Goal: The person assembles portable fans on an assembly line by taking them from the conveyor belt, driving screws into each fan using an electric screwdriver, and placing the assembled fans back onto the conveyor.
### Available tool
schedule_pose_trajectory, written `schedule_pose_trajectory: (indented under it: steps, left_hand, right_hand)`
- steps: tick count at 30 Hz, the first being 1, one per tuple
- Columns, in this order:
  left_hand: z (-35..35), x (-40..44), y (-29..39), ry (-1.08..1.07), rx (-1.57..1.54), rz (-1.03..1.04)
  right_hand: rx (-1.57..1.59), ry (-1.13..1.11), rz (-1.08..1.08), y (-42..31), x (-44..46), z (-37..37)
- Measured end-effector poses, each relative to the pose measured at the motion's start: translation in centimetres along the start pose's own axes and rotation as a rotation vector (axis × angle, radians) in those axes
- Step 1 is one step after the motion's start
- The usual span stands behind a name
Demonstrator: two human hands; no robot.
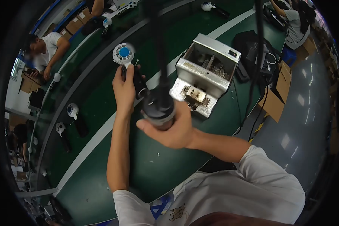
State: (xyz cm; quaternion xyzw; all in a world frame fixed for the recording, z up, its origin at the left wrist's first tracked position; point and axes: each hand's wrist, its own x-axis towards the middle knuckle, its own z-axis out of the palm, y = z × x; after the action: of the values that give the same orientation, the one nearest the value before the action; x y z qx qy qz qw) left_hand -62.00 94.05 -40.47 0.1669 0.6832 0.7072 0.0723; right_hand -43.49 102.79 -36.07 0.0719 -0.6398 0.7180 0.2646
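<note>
My left hand is closed around what looks like a handheld fan, with a round white vented head, a blue centre and a black handle. My right hand grips a black, cylindrical electric screwdriver, which hangs from above and is blurred. It is close to the lower end of the fan's handle; whether its tip touches the fan is hidden. Just right of both hands stands a silver metal screw feeder with loose screws in its open top.
More fans lie on the green conveyor, among them a white-headed one. A black bag and cables lie right of the feeder. An open cardboard box stands beyond the table edge. A co-worker sits across the line.
</note>
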Motion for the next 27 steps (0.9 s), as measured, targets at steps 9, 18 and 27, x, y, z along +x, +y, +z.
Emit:
schedule_pose_trajectory:
  steps: [9, 18, 27]
  left_hand:
    - [5.7, -6.7, -0.4, 0.065, -0.275, -0.468]
    - [7.6, -7.7, -3.1, -0.142, -0.111, -0.438]
    - [7.7, -8.0, -5.0, -0.095, -0.009, -0.418]
  right_hand:
    - [-0.093, 0.301, -0.28, -2.2, 8.9, -11.0]
    - [-0.166, 0.281, -0.289, 2.6, 10.7, -11.0]
    - [-0.129, 0.218, -0.17, 2.4, 9.5, -9.5]
